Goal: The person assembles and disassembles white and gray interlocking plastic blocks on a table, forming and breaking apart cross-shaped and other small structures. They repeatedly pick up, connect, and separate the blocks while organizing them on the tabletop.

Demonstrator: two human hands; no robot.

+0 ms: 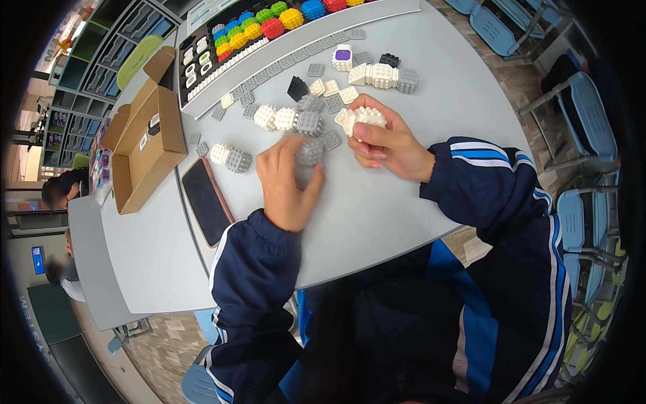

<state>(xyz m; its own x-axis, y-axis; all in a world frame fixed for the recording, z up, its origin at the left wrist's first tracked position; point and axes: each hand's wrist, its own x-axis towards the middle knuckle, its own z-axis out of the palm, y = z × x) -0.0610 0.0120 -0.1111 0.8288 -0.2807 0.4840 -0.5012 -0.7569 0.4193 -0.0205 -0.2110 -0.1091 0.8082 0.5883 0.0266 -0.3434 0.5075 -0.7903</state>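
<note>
The left hand (288, 185) closes its fingers around a grey studded block (310, 152), a little blurred, just above the desk (377, 209). The right hand (390, 145) grips a white block cluster (361, 118) beside it. More white and grey blocks (286, 119) lie behind them, a dark phone (205, 200) and an open cardboard box (145, 151) at the left.

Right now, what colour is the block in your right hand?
White; the studded block in the right hand shows best in the head view.
</note>
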